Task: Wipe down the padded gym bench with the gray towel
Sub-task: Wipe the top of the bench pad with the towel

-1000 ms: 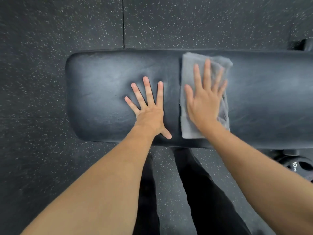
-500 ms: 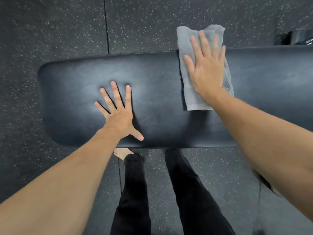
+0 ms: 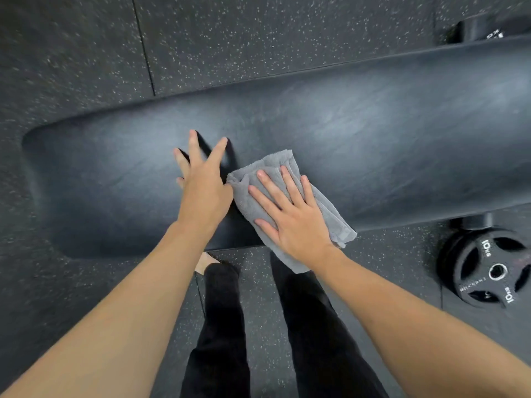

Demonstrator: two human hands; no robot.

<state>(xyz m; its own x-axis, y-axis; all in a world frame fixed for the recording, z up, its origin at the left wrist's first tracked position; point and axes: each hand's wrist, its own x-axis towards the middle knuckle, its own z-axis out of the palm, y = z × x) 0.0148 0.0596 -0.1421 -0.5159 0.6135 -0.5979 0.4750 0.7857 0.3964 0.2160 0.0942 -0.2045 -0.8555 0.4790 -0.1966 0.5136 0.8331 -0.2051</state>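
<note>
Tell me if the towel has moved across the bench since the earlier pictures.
Yes. The towel has slid from the bench's far edge to its near edge, now overhanging it.

Speckled rubber floor (image 3: 258, 38) — seamed, weight plate (image 3: 488, 271)

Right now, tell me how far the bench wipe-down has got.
Done: cannot tell; the bench shows no clear wiped patch. In hand: the right hand presses the gray towel flat at the near edge, part hanging off; the left hand rests alongside. Left: apparently both long stretches either side.
</note>
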